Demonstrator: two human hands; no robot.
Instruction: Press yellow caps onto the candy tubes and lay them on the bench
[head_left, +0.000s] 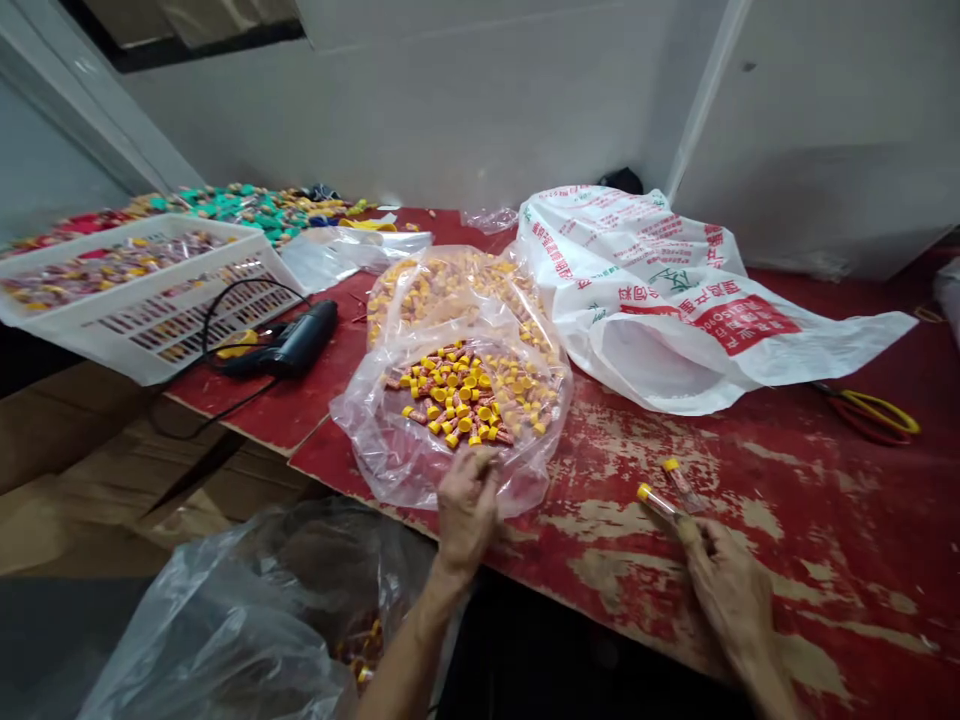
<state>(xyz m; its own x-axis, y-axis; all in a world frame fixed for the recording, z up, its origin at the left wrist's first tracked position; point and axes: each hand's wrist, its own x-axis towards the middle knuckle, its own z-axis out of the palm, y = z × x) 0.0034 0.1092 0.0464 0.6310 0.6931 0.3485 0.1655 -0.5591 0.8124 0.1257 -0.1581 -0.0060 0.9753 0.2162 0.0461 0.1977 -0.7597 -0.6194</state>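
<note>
A clear plastic bag (360, 430) lies with its mouth toward me, full of small tubes with yellow caps (457, 395). At the near edge of that opening is my left hand (466, 505), its fingers curled closed; what they hold, if anything, is hidden. Over the table to the right, my right hand (724, 575) grips a small clear tube with a yellow cap (656, 500) between thumb and fingers, cap end pointing away. Just beyond it, a second yellow-capped tube (679, 480) with reddish contents lies on the worn red tabletop (600, 540).
Behind on the right lies a white printed sack (645, 270), with yellow-and-red-handled scissors (874, 412) beside it. On the left are a black heat gun (304, 340) with a cord and a white basket (150, 330) of packed items. Below the table edge hangs another clear bag (247, 620).
</note>
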